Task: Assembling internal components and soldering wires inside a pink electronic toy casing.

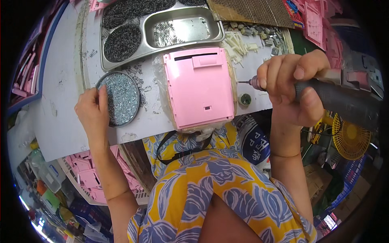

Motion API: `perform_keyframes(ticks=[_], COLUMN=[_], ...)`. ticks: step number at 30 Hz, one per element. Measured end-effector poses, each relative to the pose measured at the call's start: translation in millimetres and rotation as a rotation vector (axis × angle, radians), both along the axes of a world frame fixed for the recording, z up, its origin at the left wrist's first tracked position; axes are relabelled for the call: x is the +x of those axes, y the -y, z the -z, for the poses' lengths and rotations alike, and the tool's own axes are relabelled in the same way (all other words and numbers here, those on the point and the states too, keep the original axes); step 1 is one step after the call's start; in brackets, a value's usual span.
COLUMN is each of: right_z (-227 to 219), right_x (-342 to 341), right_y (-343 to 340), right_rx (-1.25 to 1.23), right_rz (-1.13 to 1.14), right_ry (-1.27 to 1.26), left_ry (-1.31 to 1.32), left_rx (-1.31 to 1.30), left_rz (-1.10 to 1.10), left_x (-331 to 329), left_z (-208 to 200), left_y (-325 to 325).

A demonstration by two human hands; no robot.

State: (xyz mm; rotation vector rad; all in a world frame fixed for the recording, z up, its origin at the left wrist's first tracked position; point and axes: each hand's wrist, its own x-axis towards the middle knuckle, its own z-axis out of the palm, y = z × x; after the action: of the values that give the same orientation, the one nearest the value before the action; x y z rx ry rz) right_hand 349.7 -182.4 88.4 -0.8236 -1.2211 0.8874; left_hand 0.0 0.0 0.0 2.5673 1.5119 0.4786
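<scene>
My right hand (289, 81) is wrapped round a dark electric screwdriver (336, 95), raised at the right with its thin bit pointing left. In front of me a pink plastic housing (200, 91) lies on a pad wrapped in clear plastic, a dark slot along its far edge. The bit is to the right of this housing, apart from it. At the left, my left hand (93, 107) rests over the rim of a round dish (138, 95) full of small silvery screws (121, 97). Its thumb and fingers are pressed together; what is between them is too small to see.
A metal tray (221, 34) holds dark springs (121, 44) and small metal pieces in its compartments. White and grey small parts (243, 44) lie beyond the housing, near a small green pot (244, 99). Crates of pink parts (85, 174) stand below and at the left. A yellow fan (351, 135) is at right.
</scene>
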Motion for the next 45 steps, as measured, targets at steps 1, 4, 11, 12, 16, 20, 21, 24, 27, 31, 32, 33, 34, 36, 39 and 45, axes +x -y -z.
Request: perform_keyframes(ticks=[1,4,11,12,16,20,21,24,27,31,32,33,34,36,39,45], right_z=[-0.3,-5.5,-17.1,-20.0,-23.7,-29.6,-26.2,-20.1,-22.8,-26.9,-26.7,-23.7,-21.8,-20.6,-22.6,-24.1], right_x=[-3.6,-10.2,-29.3,-32.3,-47.5,-46.7,-46.9,-48.2,-52.3,-54.3,-54.8,-56.4,-56.8,-55.6,-55.2,-55.3], right_y=[-0.2,3.3,-2.7,-4.6,-6.3,-0.3,-2.9,-8.3,-6.8,-2.6,-2.0,-3.6,-4.4,-4.4,-3.1,0.4], right_rx=[0.003,-0.017,-0.002,0.010,0.010,0.023,0.014,-0.033,-0.076,-0.122,-0.123,-0.112,-0.105,-0.099,-0.105,-0.199], right_rz=[0.013,0.034,0.010,-0.015,-0.014,0.012,-0.023,-0.089,-0.046,-0.018,-0.011,-0.015,-0.024,-0.039,-0.026,-0.010], right_ry=[-0.014,-0.040,-0.100,-0.113,-0.206,-0.204,-0.206,-0.193,-0.176,-0.186,-0.191,-0.202,-0.205,-0.200,-0.179,-0.158], left_ry=[0.030,0.189,0.482,0.546,0.592,0.563,0.540,0.512,0.490,0.460,0.449,0.436,0.426,0.410,0.397,0.334], left_rx=[0.005,0.000,-0.112,-0.162,-0.244,-0.241,-0.244,-0.270,-0.238,-0.217,-0.216,-0.212,-0.206,-0.197,-0.186,-0.154], left_rz=[-0.019,-0.006,0.435,0.508,0.573,0.667,0.658,0.672,0.704,0.746,0.750,0.744,0.738,0.736,0.750,0.787], left_x=[0.5,11.2,85.1,93.3,111.7,126.4,124.4,121.9,124.3,125.9,126.4,125.2,124.2,124.1,127.2,128.0], left_z=[-2.6,-5.9,-31.2,-35.0,-38.0,-41.3,-40.0,-38.6,-40.7,-43.4,-44.2,-43.7,-42.7,-41.4,-42.2,-42.5], left_y=[-0.1,9.2,67.0,74.7,92.3,93.3,93.9,93.4,90.2,89.4,89.5,90.0,90.5,90.8,91.1,89.9])
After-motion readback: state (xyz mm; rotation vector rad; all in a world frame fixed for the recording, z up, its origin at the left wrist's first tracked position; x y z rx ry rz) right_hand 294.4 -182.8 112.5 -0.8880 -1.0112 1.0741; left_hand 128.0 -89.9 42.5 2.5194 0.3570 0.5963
